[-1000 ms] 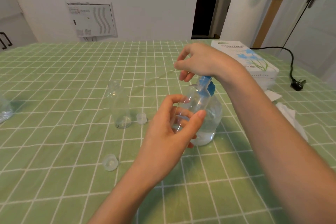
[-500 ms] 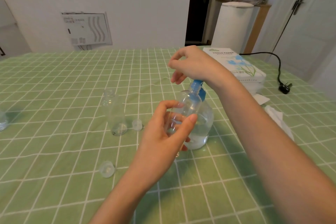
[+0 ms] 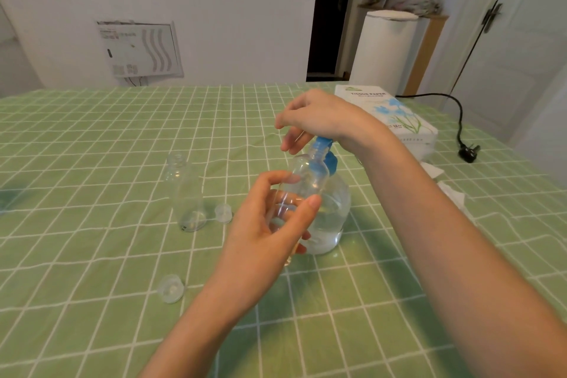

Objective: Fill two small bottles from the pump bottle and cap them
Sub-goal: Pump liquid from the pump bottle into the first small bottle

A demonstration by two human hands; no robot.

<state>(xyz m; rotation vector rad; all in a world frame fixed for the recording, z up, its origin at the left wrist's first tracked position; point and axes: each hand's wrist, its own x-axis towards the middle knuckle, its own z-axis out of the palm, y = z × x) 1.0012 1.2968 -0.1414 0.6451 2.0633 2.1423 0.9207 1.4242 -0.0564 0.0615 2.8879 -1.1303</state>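
Observation:
My left hand (image 3: 270,230) grips a small clear bottle (image 3: 302,184), tilted with its mouth up against the blue nozzle of the pump bottle (image 3: 329,212). The pump bottle stands on the green checked tablecloth (image 3: 92,138) and holds clear liquid in its lower part. My right hand (image 3: 319,120) rests on top of the blue pump head, fingers loosely bent over it. A second small clear bottle (image 3: 185,193) stands uncapped to the left. One clear cap (image 3: 223,213) lies beside that bottle and another clear cap (image 3: 170,288) lies nearer to me.
A white tissue box (image 3: 395,120) with blue flowers sits at the right rear of the table, loose tissues (image 3: 448,190) in front of it. A black cord with plug (image 3: 468,152) lies at the right edge. A tall white bin stands behind the table.
Both hands keep their hold on the small bottle and the pump head. The view has shifted a little; nothing on the table has moved.

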